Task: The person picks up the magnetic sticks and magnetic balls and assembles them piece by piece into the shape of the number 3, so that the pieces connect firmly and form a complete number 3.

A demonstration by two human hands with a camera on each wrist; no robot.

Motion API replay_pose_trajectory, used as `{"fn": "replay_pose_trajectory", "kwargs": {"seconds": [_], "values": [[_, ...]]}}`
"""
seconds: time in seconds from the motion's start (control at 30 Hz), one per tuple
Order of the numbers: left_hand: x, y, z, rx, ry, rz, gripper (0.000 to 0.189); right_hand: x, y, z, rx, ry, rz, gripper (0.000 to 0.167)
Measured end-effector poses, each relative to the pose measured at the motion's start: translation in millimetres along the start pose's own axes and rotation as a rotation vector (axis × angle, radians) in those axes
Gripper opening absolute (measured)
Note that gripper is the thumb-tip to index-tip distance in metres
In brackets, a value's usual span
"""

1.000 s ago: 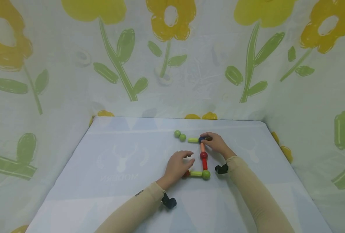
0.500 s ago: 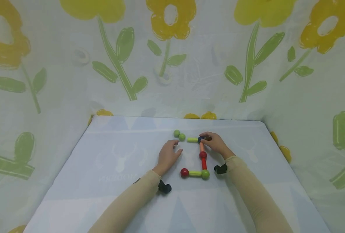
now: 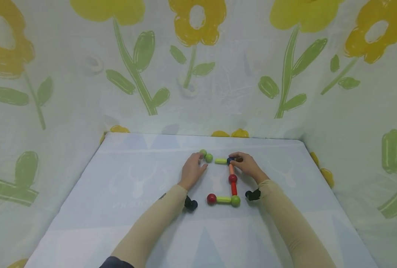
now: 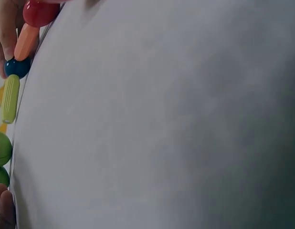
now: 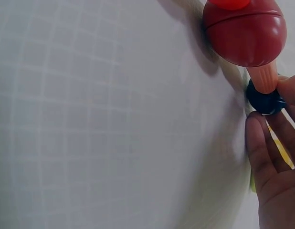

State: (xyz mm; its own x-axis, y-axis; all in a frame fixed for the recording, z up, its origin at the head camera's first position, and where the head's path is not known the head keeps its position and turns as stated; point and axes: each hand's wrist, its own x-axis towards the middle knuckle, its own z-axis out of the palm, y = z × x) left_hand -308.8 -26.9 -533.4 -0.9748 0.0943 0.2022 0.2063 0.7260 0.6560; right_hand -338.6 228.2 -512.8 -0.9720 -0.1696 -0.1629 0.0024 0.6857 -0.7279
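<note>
My right hand point(image 3: 248, 165) pinches a dark blue ball point(image 5: 266, 99) between thumb and fingers. From that ball a yellow-green rod point(image 3: 221, 161) points left, and an orange rod point(image 4: 26, 42) runs to a red ball point(image 5: 245, 32). A red rod point(image 3: 234, 188) joins this ball to a green ball point(image 3: 235, 201); another yellow-green rod point(image 3: 223, 200) links it to a second red ball point(image 3: 211, 199). My left hand point(image 3: 191, 171), fingers loosely bent, reaches to two loose green balls point(image 3: 209, 158) lying side by side. Its fingertips overlap the farther one; whether they touch it I cannot tell.
Everything lies on a pale, patterned tabletop point(image 3: 145, 219). Flower-printed cloth point(image 3: 225, 82) hangs behind the far edge and at both sides. A small black camera point(image 3: 191, 204) sits at the left wrist, another camera point(image 3: 253, 195) at the right.
My left hand has moved away from the near red ball, first leftward, then forward to the loose green balls. The right hand stays on the blue ball.
</note>
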Motion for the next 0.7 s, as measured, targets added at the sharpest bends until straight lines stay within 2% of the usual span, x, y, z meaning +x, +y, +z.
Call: {"fn": "replay_pose_trajectory", "kwargs": {"seconds": [0.33, 0.47, 0.7], "values": [[15.2, -0.4, 5.6, 0.108, -0.016, 0.073, 0.048, 1.4, 1.7, 0.5, -0.008, 0.008, 0.005, 0.037], [17.0, 1.7, 6.6, 0.139, -0.019, 0.099, 0.048, 1.6, 2.3, 0.3, -0.006, 0.007, -0.001, 0.037], [16.0, 6.4, 5.1, 0.169, -0.004, 0.104, 0.041, 2.1, 2.6, 0.1, 0.004, 0.012, -0.004, 0.037]]}}
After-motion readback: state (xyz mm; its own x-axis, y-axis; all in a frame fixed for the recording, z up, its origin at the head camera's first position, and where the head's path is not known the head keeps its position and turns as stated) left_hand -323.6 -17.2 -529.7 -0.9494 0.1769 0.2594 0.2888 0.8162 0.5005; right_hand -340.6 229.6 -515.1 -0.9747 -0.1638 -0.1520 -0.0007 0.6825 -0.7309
